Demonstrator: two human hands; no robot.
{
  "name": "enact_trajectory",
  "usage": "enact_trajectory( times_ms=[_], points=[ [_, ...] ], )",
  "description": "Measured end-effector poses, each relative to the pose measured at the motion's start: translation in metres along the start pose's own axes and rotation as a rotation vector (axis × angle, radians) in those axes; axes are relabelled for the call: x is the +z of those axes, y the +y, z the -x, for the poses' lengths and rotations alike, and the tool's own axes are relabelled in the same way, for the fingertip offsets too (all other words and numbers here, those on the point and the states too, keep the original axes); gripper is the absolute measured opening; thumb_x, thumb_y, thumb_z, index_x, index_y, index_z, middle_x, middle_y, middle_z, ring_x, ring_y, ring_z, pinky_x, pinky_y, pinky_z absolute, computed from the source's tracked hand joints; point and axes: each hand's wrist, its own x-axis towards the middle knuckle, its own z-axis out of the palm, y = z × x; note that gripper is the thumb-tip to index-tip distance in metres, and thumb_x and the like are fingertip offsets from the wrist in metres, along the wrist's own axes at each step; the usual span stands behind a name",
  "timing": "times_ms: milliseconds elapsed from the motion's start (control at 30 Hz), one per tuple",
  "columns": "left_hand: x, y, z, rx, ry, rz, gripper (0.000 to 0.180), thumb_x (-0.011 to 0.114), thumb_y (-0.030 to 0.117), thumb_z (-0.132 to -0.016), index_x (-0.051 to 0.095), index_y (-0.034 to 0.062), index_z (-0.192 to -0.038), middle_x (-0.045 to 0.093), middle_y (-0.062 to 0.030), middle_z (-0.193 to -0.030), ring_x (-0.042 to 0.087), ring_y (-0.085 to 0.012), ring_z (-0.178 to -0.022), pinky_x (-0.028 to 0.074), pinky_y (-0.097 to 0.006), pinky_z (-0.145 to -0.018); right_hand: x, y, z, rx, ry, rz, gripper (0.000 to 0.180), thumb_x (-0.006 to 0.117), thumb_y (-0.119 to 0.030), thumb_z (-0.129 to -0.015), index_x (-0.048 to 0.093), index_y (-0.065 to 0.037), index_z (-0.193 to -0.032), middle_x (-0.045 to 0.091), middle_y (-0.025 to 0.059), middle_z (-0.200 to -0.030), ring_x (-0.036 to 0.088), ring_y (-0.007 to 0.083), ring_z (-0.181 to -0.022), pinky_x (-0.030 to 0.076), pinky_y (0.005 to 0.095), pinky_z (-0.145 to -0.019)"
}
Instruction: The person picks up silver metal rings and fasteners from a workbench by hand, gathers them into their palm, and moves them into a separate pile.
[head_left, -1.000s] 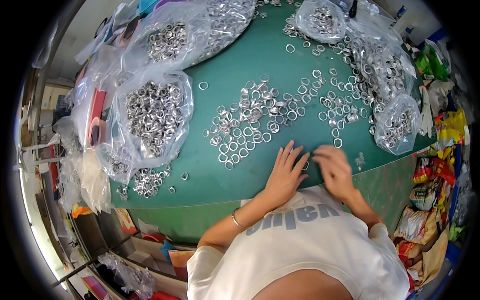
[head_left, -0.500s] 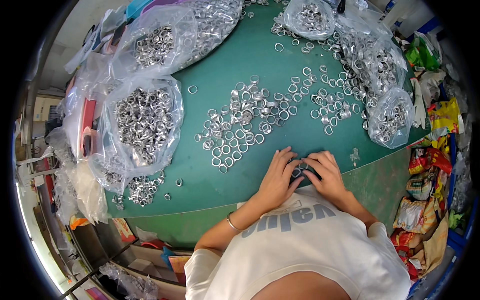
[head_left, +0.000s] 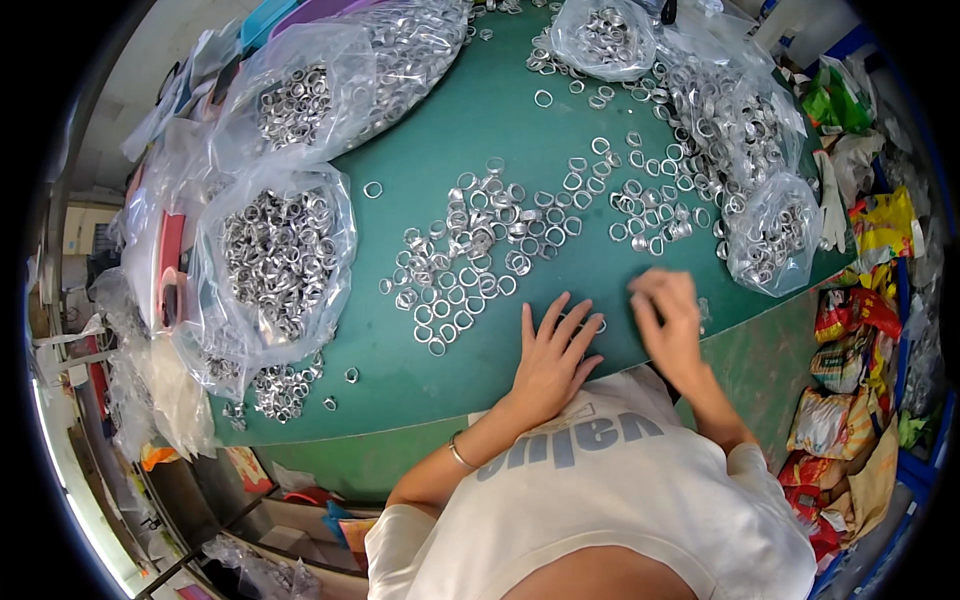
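Observation:
My left hand [head_left: 552, 356] lies on the green table top [head_left: 430, 385] near its front edge, fingers spread and stretched out. A silver metal ring [head_left: 599, 323] shows beside its fingertips, partly covered by them. To the right, my right hand [head_left: 670, 318] is apart from the left one, its fingers bent and smeared by motion. Whether it holds anything cannot be made out. Ahead of the left hand spreads a loose pile of silver rings [head_left: 470, 298], some flat, some upright or overlapping. A smaller group of rings [head_left: 655, 215] lies beyond my right hand.
Clear bags full of rings stand at left [head_left: 280, 260], back left [head_left: 300, 100], back [head_left: 605, 40] and right [head_left: 775, 240]. Small rings [head_left: 283, 392] lie spilled at the front left. Coloured packages [head_left: 850, 370] are stacked beyond the table's right edge.
My hands have come apart from around the small rings. The right hand has moved right and up; the left hand's fingers have spread out. The view has shifted slightly.

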Motion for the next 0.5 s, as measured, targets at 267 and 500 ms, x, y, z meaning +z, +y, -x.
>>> enact_trajectory(
  times_ms=[267, 500],
  points=[
    [0.007, -0.007, -0.002, 0.084, -0.101, -0.106, 0.039, 0.063, 0.013, -0.077, 0.053, 0.0065, -0.113, 0.044, -0.0071, -0.128, 0.035, -0.0295, -0.124, 0.016, -0.065, -0.098, -0.004, -0.008, 0.003, -0.074, -0.136, 0.084, 0.017, 0.062, -0.001, -0.07, 0.06, -0.002, -0.087, 0.053, 0.0104, -0.092, 0.048, 0.0277, -0.085, 0.037, 0.0359, -0.073],
    [0.002, 0.011, -0.021, 0.142, -0.11, -0.065, 0.032, 0.062, 0.008, -0.077, 0.057, 0.0042, -0.108, 0.047, -0.0088, -0.124, 0.035, -0.032, -0.122, 0.022, -0.06, -0.1, -0.013, 0.014, -0.042, -0.107, 0.066, 0.356, 0.021, 0.062, -0.006, -0.073, 0.061, -0.007, -0.094, 0.053, 0.0059, -0.107, 0.047, 0.0281, -0.096, 0.035, 0.0408, -0.082]
  ],
)
